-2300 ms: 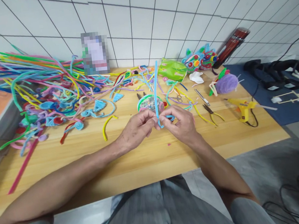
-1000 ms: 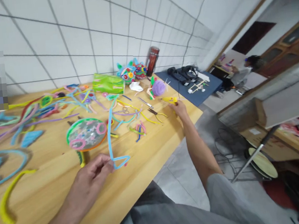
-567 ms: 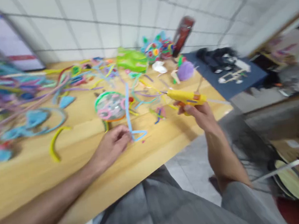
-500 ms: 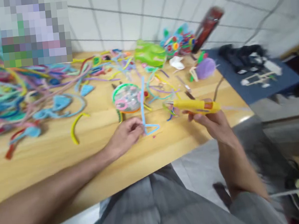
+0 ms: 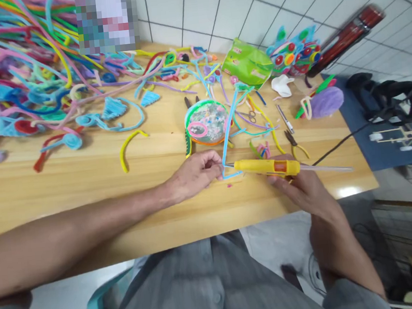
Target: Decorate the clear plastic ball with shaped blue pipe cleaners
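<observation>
Pale wood grain runs across the bench [image 5: 169,146], its front edge just beyond the person's grey shirt [image 5: 193,291]. Nearest on that surface, the right hand [image 5: 306,188] is wrapped round a yellow glue gun [image 5: 265,166], with a clear stick poking out from its back end. The left hand [image 5: 198,174] pinches a light blue strip [image 5: 227,135] near its bent lower end; the long part slants up and away over the bench. The gun's nozzle points at the bend, though whether it touches the strip is hard to tell.

Near the hands lies a small pink scrap [image 5: 230,185]. Beyond them sits a round, green-edged piece [image 5: 208,120] partly behind the strip, with a yellow curved piece [image 5: 129,150] to its left and pliers [image 5: 294,143] to its right. Farther back are scissors [image 5: 251,116], a purple fuzzy ball [image 5: 327,102], a crumpled white tissue [image 5: 282,86] and a green packet [image 5: 248,65]. Coloured stems [image 5: 24,84] heap up at the far left. A dark red bottle [image 5: 351,38] leans at the far right, before the white tiled wall [image 5: 186,20].
</observation>
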`<state>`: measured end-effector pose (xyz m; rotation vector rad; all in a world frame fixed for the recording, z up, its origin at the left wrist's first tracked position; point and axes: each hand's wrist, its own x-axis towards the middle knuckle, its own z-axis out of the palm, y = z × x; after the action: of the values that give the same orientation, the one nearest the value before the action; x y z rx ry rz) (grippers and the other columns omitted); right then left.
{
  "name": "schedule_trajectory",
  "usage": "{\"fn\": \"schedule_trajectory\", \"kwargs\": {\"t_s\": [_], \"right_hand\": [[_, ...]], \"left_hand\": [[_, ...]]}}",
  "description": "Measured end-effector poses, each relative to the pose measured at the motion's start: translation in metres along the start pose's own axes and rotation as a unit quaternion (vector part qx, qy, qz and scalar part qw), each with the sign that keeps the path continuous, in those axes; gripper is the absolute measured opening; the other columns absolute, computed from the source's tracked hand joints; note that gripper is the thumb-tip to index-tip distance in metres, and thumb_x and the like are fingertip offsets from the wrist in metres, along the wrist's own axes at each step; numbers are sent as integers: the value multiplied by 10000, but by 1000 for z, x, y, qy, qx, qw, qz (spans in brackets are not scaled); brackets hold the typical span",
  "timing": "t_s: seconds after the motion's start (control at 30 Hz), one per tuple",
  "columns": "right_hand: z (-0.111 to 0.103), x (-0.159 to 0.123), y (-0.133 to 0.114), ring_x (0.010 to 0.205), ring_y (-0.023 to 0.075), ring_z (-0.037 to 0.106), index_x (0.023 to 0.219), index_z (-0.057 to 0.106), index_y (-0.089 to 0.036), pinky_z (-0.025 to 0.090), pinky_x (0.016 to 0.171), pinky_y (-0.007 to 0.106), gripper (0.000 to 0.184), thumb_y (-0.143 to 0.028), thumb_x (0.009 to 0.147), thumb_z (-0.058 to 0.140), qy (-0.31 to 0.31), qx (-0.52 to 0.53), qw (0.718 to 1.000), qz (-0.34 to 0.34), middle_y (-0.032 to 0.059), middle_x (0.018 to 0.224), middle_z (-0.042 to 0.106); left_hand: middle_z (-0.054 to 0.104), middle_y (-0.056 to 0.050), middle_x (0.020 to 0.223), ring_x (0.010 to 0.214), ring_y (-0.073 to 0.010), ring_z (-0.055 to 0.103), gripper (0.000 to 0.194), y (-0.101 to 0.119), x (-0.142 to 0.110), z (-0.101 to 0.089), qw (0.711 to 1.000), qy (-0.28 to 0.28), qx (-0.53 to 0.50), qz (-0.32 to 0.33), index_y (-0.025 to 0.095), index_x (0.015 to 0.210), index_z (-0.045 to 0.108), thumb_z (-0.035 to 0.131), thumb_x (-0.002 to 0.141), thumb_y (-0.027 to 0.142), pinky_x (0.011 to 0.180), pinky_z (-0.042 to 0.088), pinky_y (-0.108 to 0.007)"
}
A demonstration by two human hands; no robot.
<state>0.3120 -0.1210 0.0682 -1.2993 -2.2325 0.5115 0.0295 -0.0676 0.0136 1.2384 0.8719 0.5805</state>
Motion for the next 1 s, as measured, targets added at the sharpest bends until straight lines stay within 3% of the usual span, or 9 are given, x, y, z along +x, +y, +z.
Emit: {"fn": "schedule_trajectory", "kwargs": {"t_s": [0.2,0.3,0.43,0.73,1.0], "right_hand": [[0,0,1,786,229,691,974,666,-260,571,687,364,201,-447,1032,623,-2,-14,1000,14,54,929,724],[-2,1,0,823,245,714,969,663,-260,593,737,386,210,-451,1039,610,-24,-8,1000,13,61,971,743],[-3,3,-1,876,260,744,1006,666,-267,616,786,411,185,-441,1040,613,-33,-9,999,8,70,1074,768],[-1,4,2,880,259,753,1048,646,-267,617,761,405,119,-382,1044,617,-29,-30,999,-23,75,1078,765],[-1,2,3,894,262,748,1038,650,-272,609,763,410,116,-385,1041,620,-30,-24,999,-13,77,1093,760]], "left_hand": [[647,40,665,465,-68,443,88,6,-2,-1,1000,-8,4,-8,194,820,576,604,903,203,428,339,-188],[630,51,658,472,-66,445,93,7,-2,-2,1000,-14,9,-12,193,827,576,599,917,193,439,347,-191],[637,51,674,482,-66,452,96,4,-1,-3,1000,-15,22,-7,190,836,585,595,930,206,455,357,-198],[571,65,615,482,-71,432,117,7,-2,-2,999,-18,31,-21,188,822,585,586,939,194,456,339,-203],[673,36,722,489,-67,460,111,5,0,-3,999,-18,24,-19,189,857,590,568,961,221,462,365,-204]]}}
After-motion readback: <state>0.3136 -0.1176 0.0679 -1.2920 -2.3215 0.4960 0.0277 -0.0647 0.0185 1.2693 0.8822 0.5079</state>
